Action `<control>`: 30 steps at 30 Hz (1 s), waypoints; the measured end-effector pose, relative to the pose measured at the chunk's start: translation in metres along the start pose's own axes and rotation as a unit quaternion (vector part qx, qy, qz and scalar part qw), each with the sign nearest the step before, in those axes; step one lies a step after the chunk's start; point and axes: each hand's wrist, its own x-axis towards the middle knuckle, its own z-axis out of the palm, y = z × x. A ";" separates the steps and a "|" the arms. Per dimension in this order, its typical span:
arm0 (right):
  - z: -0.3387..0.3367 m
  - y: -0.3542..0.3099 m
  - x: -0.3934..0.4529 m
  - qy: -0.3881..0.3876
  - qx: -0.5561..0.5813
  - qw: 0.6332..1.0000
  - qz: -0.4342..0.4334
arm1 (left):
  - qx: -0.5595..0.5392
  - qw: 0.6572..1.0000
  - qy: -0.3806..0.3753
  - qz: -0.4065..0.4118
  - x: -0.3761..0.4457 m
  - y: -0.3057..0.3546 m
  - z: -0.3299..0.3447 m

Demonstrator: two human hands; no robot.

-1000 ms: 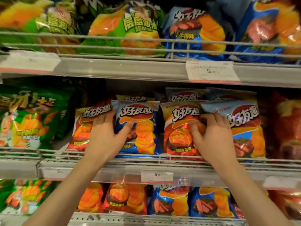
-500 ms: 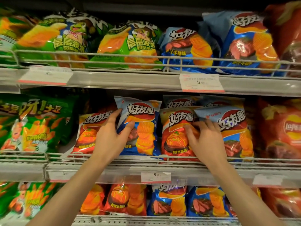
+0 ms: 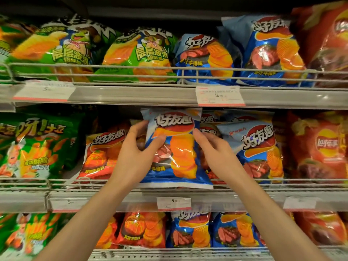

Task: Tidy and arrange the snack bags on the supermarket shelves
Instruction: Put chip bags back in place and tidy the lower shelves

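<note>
A blue steak-flavour chip bag (image 3: 178, 153) is lifted in front of the middle shelf, its bottom edge hanging over the wire rail (image 3: 244, 182). My left hand (image 3: 135, 157) grips its left side, thumb across the front. My right hand (image 3: 212, 153) pinches its right edge. To the left a red chip bag (image 3: 101, 155) stands on the shelf. Another red bag behind my right hand is mostly hidden. A second blue bag (image 3: 258, 151) stands to the right.
Green bags (image 3: 33, 147) fill the shelf's left end and red Lay's bags (image 3: 320, 147) the right. The upper shelf holds green bags (image 3: 135, 55) and blue ones (image 3: 207, 57). The lower shelf carries red and blue bags (image 3: 190, 230). Price tags (image 3: 219, 96) hang on the shelf edges.
The blue bag has come up and forward off the shelf, shifting right in front of the red bag. My right hand left the red bag and took the blue bag's right edge.
</note>
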 end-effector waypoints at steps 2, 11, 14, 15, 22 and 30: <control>0.003 0.008 0.003 0.002 0.028 0.999 0.017 | -0.017 1.000 -0.013 -0.015 -0.006 0.000 0.008; 0.000 0.031 -0.002 0.034 0.107 0.993 0.030 | -0.049 0.983 -0.100 -0.146 0.003 -0.009 0.010; -0.008 0.028 -0.007 0.056 0.125 0.990 0.042 | -0.065 0.976 -0.081 -0.194 0.010 -0.018 0.017; -0.012 0.025 -0.009 0.061 0.118 0.990 0.046 | -0.055 0.974 -0.069 -0.209 0.013 -0.020 0.019; -0.058 0.019 -0.018 0.107 0.049 0.993 0.024 | 0.057 0.965 -0.158 -0.199 0.025 -0.031 0.051; -0.098 0.030 -0.021 0.175 0.036 0.983 0.039 | 0.084 0.960 -0.187 -0.188 0.030 -0.026 0.081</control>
